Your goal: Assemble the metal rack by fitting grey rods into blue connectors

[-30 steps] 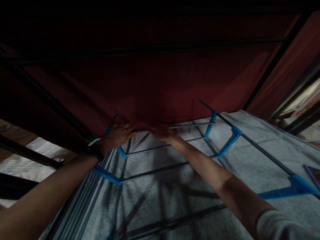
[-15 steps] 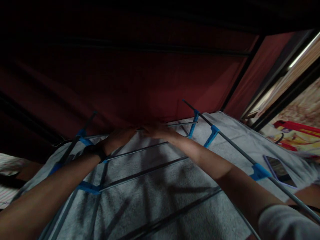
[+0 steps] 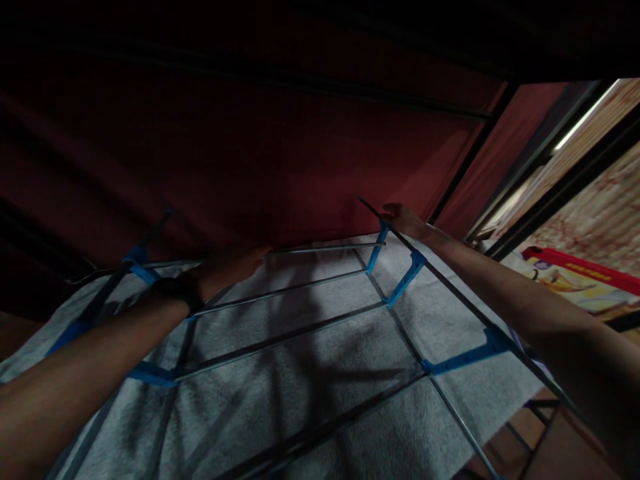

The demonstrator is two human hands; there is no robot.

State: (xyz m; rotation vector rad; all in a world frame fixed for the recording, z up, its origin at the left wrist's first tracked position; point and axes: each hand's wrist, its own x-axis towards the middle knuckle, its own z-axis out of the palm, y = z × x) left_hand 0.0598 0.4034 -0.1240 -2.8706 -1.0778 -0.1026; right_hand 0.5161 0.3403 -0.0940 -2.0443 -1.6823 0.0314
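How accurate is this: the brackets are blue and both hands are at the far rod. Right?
Not both: in the head view, the right hand is at the right pole. The left hand is at the far rod, and the brackets are blue.

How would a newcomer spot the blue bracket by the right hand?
Start at the dark red wall and the pale grey cloth below it. Follow the long grey rod on the right toward the wall. The blue bracket there is nearest the right hand; the other blue brackets along that rod sit farther from the wall.
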